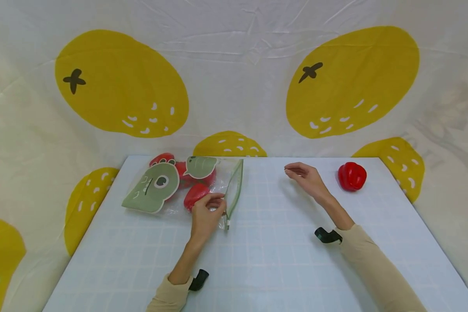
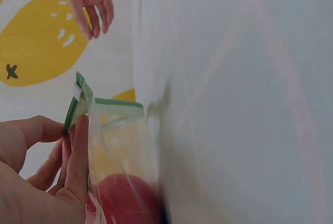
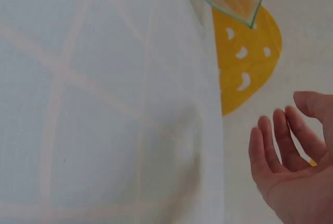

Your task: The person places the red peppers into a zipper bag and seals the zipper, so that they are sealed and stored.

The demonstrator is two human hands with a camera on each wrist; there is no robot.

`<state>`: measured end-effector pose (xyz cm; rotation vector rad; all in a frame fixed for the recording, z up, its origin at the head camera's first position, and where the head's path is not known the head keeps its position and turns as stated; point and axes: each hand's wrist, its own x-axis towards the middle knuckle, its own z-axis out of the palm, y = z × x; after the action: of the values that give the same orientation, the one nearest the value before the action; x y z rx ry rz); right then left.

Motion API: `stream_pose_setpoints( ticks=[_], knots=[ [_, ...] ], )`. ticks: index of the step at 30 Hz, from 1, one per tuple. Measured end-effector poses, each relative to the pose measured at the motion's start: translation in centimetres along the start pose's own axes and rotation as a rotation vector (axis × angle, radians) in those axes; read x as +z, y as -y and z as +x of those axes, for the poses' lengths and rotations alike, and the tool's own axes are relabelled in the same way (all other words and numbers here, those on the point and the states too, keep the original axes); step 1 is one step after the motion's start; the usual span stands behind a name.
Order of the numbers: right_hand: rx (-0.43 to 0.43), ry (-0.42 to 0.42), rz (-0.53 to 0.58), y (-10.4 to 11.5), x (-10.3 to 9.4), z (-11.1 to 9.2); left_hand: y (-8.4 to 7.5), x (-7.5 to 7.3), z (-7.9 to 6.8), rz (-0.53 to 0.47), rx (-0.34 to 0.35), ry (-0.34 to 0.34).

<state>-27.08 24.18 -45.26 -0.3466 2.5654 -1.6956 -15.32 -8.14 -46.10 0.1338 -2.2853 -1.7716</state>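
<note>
A clear zip bag (image 1: 218, 173) with a green dinosaur print lies at the left of the table, its green-edged mouth facing right. Several red pieces show inside, among them a rounded red one (image 1: 195, 195) near the mouth. My left hand (image 1: 207, 216) pinches the bag's near green edge between thumb and fingers, and in the left wrist view the mouth stands parted. My right hand (image 1: 307, 182) is held over the table to the right of the bag, fingers loosely bent with nothing in them. Beyond it on the right sits a red bell pepper (image 1: 352, 176).
The table (image 1: 273, 260) has a pale blue checked cover. Behind it hangs a white cloth (image 1: 238, 86) printed with yellow fruit. A dark wrist camera (image 1: 327, 235) is strapped at the right sleeve, another (image 1: 199, 280) at the left.
</note>
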Motion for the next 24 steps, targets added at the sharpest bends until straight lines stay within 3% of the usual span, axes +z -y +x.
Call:
stream_pose_setpoints(
  ticks=[6,15,24],
  knots=[
    [0.008,-0.097,-0.042,-0.1,-1.4,-0.6,0.0,0.0,-0.1,0.025,-0.021,-0.001],
    [0.038,-0.248,-0.107,-0.5,-3.4,-1.2,0.4,0.2,0.1,-0.052,0.045,-0.023],
    [0.046,-0.429,-0.182,-0.8,-5.4,-1.9,0.4,0.2,0.1,-0.056,0.040,-0.014]
  ],
)
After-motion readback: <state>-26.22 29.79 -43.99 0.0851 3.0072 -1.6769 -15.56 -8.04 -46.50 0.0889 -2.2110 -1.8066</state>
